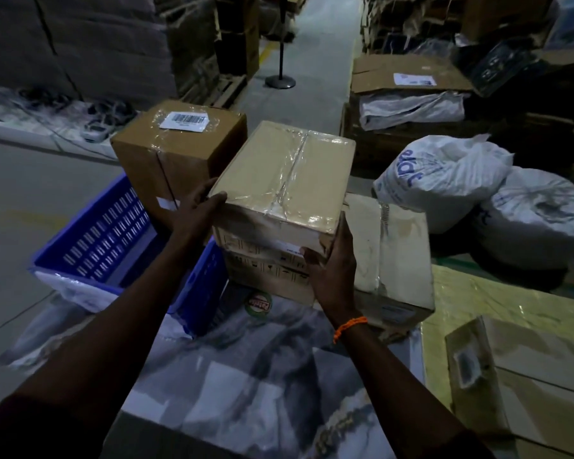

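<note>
Big blue crate point(93, 240) on the left, and that's our marker. Right of it, white sacks point(444, 180) are slumped well off to the side. At the crate's far corner stands a labelled box point(179, 150). Just right of the crate is the taped box point(285, 180), on or barely above a lower box point(265, 273); I can't tell which. The left hand point(196, 210) is wrapped around its crate-side corner and the right hand point(332, 270) clamps the near corner away from the crate. The risk is that both grips are at the near end and the glossy tape point(292, 173) looks slick. The far end could dip, slide away, or clip the labelled box.
</note>
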Tool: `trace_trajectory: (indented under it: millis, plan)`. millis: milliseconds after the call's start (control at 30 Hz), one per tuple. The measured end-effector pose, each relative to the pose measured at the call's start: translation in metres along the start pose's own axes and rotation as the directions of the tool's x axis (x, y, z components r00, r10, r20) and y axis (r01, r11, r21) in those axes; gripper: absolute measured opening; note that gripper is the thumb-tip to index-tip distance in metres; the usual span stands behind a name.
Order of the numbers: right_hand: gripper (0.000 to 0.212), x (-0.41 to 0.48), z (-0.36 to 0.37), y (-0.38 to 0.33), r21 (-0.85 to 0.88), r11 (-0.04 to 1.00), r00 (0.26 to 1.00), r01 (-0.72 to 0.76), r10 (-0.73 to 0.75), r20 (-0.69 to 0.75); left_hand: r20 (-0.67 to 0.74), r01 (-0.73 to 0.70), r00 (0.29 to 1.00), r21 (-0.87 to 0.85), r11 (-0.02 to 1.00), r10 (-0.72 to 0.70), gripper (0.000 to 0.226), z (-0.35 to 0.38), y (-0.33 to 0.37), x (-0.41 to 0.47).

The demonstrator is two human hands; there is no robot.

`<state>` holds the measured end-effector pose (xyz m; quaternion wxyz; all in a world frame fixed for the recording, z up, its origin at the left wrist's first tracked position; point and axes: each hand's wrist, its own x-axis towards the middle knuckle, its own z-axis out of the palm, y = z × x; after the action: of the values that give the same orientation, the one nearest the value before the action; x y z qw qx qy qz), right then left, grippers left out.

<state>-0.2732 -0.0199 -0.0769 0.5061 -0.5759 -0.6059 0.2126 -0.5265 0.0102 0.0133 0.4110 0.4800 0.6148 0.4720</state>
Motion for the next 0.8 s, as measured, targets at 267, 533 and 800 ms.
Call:
trace_trajectory:
  millis: [267, 533, 800]
  plan:
    - [0.096, 0.009, 0.002, 0.004, -0.014, 1.000, 1.000, 0.013, -0.013, 0.016, -0.028, -0.033, 0.999, -0.050, 0.998, 0.031, 0.042, 0.006, -0.009, 0.011]
    - [0.088, -0.037, -0.023, -0.006, -0.121, 0.991, 0.996, 0.057, -0.049, 0.073, -0.209, -0.329, 0.889, 0.328, 0.886, 0.408, 0.056, 0.022, -0.027, -0.039]
    - [0.072, -0.223, -0.164, 0.065, -0.371, 0.881, 0.956, -0.292, 0.268, -0.117, 0.292, -0.520, 0.840, 0.197, 0.831, 0.457, 0.034, 0.153, -0.085, -0.210]
